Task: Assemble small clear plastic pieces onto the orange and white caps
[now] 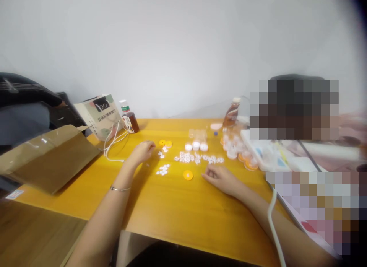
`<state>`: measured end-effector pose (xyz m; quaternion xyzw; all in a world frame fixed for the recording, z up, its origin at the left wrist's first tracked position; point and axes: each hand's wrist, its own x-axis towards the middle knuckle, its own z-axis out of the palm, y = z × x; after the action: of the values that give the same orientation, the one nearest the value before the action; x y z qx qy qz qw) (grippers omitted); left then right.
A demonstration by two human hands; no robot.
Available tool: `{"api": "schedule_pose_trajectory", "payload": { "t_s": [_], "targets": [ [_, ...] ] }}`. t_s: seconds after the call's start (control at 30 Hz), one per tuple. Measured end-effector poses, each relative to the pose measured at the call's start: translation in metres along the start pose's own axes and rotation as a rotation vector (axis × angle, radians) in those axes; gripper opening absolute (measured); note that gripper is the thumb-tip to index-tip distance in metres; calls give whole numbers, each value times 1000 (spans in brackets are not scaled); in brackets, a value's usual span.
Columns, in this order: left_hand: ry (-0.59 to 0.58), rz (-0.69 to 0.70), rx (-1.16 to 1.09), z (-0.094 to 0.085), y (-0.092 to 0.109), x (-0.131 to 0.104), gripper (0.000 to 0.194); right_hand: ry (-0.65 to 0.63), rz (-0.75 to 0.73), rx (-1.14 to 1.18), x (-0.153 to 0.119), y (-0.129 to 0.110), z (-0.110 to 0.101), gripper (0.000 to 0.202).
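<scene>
My left hand (pixel 144 150) hovers over the wooden table with fingers bent together; what they hold, if anything, is too blurred to make out. Just right of it are two orange round caps (pixel 165 143) and a few small white pieces (pixel 162 153). Closer to me sits a cluster of small white discs (pixel 163 170). My right hand (pixel 219 178) rests on the table, fingers curled in, with no object visible in them. An orange disc (pixel 188 175) with a pale centre lies to its left. Behind it runs a row of white patterned pieces (pixel 197 157).
White round lids (pixel 196 145) stand behind the row. Clear and orange-rimmed containers (pixel 232 146) crowd the right, near a brown bottle (pixel 231 113) and a person (pixel 298 106). On the left are a paper bag (pixel 51 156), a printed bag (pixel 100 116), another bottle (pixel 129 119) and white cables (pixel 107 146).
</scene>
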<state>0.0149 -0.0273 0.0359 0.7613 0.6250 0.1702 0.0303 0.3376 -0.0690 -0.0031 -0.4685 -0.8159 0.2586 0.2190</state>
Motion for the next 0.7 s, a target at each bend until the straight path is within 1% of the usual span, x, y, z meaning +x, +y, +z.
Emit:
{"api": "schedule_pose_trajectory", "payload": {
  "t_s": [0.07, 0.17, 0.27, 0.4, 0.47, 0.57, 0.6, 0.7],
  "targets": [
    [-52, 0, -21, -1, -3, -1, 18, 3, -9, 14, -1, -3, 2, 20],
    [-147, 15, -70, -3, -1, -6, 16, -14, -32, 46, -2, -9, 6, 20],
    [-288, 10, -133, -8, 5, -13, 16, -33, -42, 83, -2, -14, 11, 18],
    [-459, 70, -139, -18, 11, -19, 17, -17, -31, 114, 0, -20, 19, 16],
    [-490, 45, -94, -22, 10, -20, 18, 18, -16, 96, 1, -23, 22, 22],
    [-471, -58, -28, -25, 7, -20, 19, 67, 15, 7, 2, -30, 28, 36],
    [-466, -72, -21, -25, 6, -20, 19, 73, 20, -27, 3, -32, 29, 40],
    [-484, -42, -36, -22, 5, -19, 18, 75, 29, -97, 5, -35, 32, 42]
  ]
}}
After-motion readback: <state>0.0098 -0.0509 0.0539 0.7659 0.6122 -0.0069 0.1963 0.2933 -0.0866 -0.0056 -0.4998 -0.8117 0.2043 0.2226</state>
